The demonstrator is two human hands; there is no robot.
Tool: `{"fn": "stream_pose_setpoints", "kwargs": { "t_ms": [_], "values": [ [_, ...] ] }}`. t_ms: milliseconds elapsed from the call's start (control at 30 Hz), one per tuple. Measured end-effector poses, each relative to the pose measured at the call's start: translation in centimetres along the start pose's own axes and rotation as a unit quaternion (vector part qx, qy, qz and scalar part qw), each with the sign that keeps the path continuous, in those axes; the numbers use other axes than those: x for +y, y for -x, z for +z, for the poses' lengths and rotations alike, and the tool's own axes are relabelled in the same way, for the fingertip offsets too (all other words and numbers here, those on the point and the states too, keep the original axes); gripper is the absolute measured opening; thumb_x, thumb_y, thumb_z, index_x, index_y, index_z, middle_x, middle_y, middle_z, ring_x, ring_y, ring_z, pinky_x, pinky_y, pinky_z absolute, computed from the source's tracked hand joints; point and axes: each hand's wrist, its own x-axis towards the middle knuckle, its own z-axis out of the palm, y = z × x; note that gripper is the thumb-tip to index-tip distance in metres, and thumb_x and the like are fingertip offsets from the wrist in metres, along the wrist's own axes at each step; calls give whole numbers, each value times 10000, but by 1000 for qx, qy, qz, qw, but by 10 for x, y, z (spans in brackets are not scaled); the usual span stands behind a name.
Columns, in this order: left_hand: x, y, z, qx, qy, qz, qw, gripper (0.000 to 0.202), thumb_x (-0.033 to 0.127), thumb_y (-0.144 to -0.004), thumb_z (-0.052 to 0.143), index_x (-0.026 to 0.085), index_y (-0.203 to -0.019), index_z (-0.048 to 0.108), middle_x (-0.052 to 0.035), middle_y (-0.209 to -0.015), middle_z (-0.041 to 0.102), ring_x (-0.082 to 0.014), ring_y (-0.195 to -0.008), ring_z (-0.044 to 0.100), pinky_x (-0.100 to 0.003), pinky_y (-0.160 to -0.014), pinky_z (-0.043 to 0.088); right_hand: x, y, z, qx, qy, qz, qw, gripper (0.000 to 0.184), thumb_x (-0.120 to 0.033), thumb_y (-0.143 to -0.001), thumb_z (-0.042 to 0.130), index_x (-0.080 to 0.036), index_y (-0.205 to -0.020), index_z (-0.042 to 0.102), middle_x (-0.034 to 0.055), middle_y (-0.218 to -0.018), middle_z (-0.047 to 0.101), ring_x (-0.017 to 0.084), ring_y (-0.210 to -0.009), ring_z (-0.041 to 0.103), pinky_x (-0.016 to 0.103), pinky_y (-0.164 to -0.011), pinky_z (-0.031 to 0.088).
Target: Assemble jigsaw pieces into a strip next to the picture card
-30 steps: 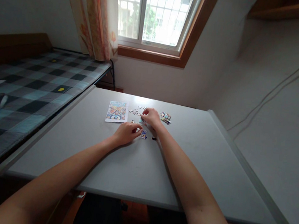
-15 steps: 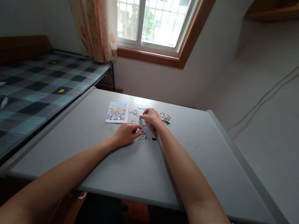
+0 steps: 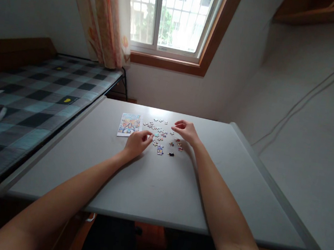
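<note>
My left hand (image 3: 136,143) hovers at the left side of the loose jigsaw pieces (image 3: 158,129), its fingers curled and pinched together. Whether a piece is between its fingertips is too small to make out. To the right of these pieces, my right hand (image 3: 187,131) is held over the table with thumb and fingers apart, and nothing shows between them. It hides the heap of pieces behind it. Nearer to me lie a small joined blue section (image 3: 160,151) and a dark piece (image 3: 171,154). Several reddish pieces (image 3: 178,144) rest below my right hand.
A printed picture sheet (image 3: 129,126) lies left of the pieces on the grey-white table (image 3: 153,188). A bed with a checked cover (image 3: 36,97) stands along the left. A window (image 3: 168,15) is ahead, and a cable (image 3: 297,106) hangs on the right wall.
My right hand has moved right, off the middle pieces, and now covers the heap. My left hand has drawn back slightly left and up from the joined blue section.
</note>
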Motion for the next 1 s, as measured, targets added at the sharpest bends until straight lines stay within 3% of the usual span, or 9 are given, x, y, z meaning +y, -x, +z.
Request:
{"fn": "stream_pose_setpoints", "kwargs": {
  "t_ms": [167, 300, 467, 667, 900, 1000],
  "values": [
    [-12, -7, -3, 79, 103, -56, 990, 231, 293, -800, 530, 166, -883, 704, 62, -496, 411, -91, -466, 374, -228, -498, 292, 4, 11, -4, 55, 42, -86, 994, 265, -299, -724, 697, -165, -942, 632, 64, -847, 703, 162, -711, 634, 319, -700, 518],
    [-12, -6, -2, 82, 117, -57, 988, 237, 289, -807, 523, 162, -916, 692, 66, -501, 398, -89, -468, 369, -227, -494, 294, 6, 20, 1, 102, 114, -149, 977, 312, -275, -796, 638, -190, -1092, 587, 64, -946, 688, 180, -781, 616, 366, -805, 505],
    [-6, 0, -1, 73, 79, -30, 994, 231, 259, -808, 523, 172, -939, 692, 63, -515, 430, -89, -483, 413, -228, -527, 325, 6, 24, 6, 104, 171, -217, 955, 341, -248, -844, 601, -215, -1179, 547, 72, -1017, 659, 208, -870, 589, 404, -895, 472],
    [-9, -4, -6, 83, 16, -64, 994, 222, 252, -783, 549, 187, -930, 702, 34, -589, 560, -105, -525, 506, -235, -568, 382, 5, 25, 6, 104, 176, -239, 949, 354, -238, -859, 594, -208, -1205, 525, 66, -1015, 645, 197, -851, 577, 378, -875, 480],
    [-12, -6, -8, 45, -17, -50, 998, 217, 204, -782, 545, 191, -938, 694, 0, -718, 630, -119, -592, 539, -257, -649, 435, 8, 25, 8, 99, 174, -225, 954, 353, -226, -855, 593, -209, -1202, 529, 65, -1019, 649, 194, -846, 585, 371, -846, 488],
    [-12, -5, -8, 29, -99, -51, 993, 261, 216, -781, 571, 208, -1013, 690, -37, -838, 647, -188, -777, 573, -330, -775, 441, 9, 26, 9, 94, 174, -219, 955, 347, -223, -848, 596, -212, -1190, 536, 63, -1019, 652, 192, -842, 587, 369, -838, 491]
  ]
}}
